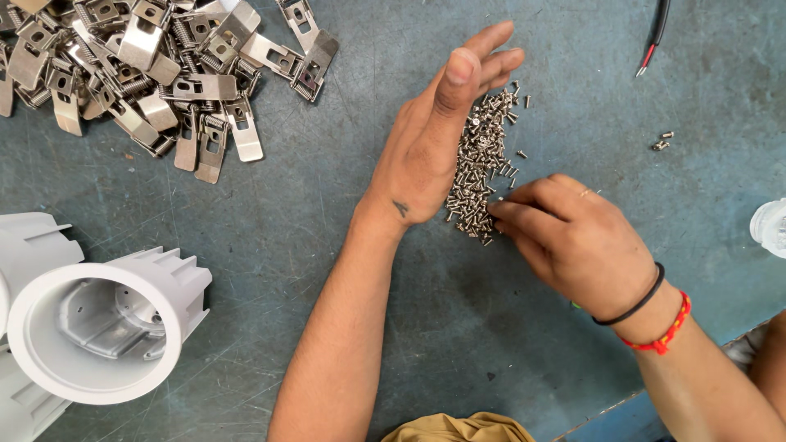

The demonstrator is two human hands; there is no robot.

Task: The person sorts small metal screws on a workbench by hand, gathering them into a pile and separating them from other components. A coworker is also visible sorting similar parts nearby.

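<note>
Left hand: the left hand [434, 139] stands on edge, fingers straight and together pointing to 1 o'clock, palm walling the screw pile; it grips nothing.
Right hand: the right hand [565, 233] lies palm down, fingertips curled into the pile's lower edge at 9 o'clock of the hand; whether it pinches a screw cannot be told.
Screws: one heap of small silver screws [479, 172], too many to count, between both hands; two stray screws [661, 141] at 3 o'clock.
Clips: one heap of metal spring clips [155, 65] at 10 o'clock, dozens.
Housings: white lamp housings [98, 327] at 8 o'clock, three partly visible.
Wires: one red and one black wire [653, 37] at 1 o'clock.
</note>
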